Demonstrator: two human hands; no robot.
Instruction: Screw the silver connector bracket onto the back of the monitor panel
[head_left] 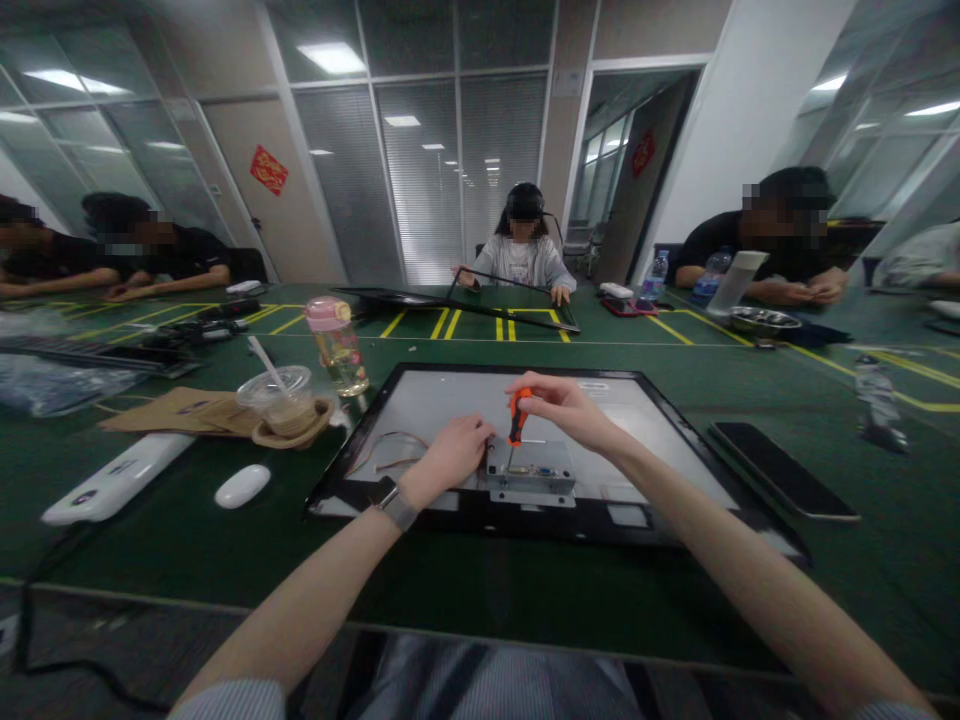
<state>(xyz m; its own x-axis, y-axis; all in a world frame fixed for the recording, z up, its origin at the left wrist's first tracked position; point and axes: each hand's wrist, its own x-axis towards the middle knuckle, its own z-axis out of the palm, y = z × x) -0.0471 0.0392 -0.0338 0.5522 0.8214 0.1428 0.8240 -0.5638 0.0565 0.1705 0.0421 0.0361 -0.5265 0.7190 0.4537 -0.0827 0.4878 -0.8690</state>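
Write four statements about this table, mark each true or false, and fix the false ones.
1. The left hand grips the orange-and-black screwdriver. False: the right hand does.
2. A grey metal box sits on the large flat panel with a black frame. True.
3. The flat black rectangular phone lies left of the panel. False: it lies to the right.
4. A white straw leans in the clear plastic cup. True.

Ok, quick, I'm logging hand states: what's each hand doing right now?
Left hand: at the left end of the metal box; whether it grips anything cannot be told.
Right hand: closed, holding the orange-and-black screwdriver.
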